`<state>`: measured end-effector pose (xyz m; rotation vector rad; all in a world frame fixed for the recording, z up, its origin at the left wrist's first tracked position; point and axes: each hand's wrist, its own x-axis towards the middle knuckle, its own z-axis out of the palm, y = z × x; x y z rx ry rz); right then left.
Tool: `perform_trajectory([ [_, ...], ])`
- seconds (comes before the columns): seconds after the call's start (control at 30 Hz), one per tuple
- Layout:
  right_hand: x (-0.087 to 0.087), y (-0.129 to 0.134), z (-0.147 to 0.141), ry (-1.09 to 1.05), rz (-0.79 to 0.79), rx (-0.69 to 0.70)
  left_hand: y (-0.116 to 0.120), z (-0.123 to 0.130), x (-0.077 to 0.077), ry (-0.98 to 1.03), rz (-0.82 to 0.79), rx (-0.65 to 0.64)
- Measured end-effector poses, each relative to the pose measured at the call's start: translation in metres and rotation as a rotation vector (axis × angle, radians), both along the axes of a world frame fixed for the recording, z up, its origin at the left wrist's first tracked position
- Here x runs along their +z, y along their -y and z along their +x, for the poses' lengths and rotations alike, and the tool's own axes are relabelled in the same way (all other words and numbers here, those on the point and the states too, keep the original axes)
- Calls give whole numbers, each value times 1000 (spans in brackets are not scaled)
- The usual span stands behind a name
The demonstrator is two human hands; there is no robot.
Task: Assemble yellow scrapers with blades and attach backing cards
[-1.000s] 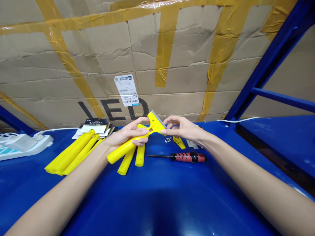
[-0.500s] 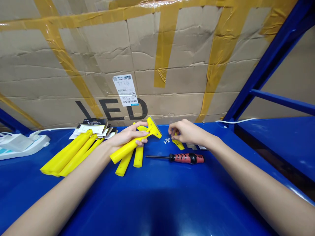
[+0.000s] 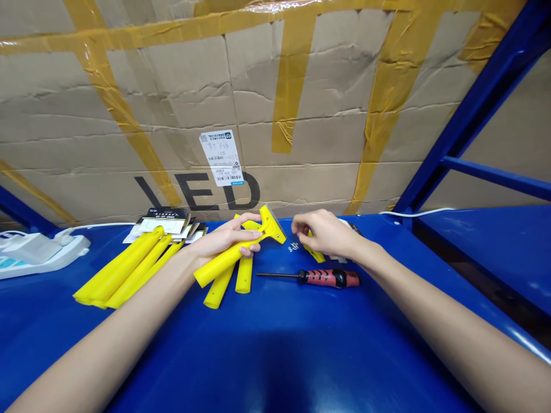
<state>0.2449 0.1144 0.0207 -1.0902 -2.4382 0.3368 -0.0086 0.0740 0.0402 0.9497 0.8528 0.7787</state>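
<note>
My left hand is closed around the neck of a yellow scraper, whose wide head with a thin metal edge points up and to the right. Beneath it, two more yellow handles lie on the blue surface. My right hand hovers just above the small screws, thumb and fingertips pinched together; whatever is between them is too small to make out. A loose yellow head piece lies partly hidden under that hand. A screwdriver with a red and black handle rests in front, its shaft pointing left.
Several yellow handles with black and white cards lie at the left. A white power strip stands beyond them. A large taped cardboard box forms the back, and a blue metal frame rises at the right.
My right hand has shifted slightly left over the screws, its fingertips still together. The left hand keeps the scraper nearly where it was; the whole view has drifted a little.
</note>
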Motion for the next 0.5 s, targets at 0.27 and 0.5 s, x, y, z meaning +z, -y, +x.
perform_trajectory([
  [0.27, 19, 13, -13, -371, -69, 6, 2, 1, -2, 2, -13, -23],
  [0.5, 19, 17, -21, -649, -175, 53, 5, 7, -1, 14, -21, -82],
])
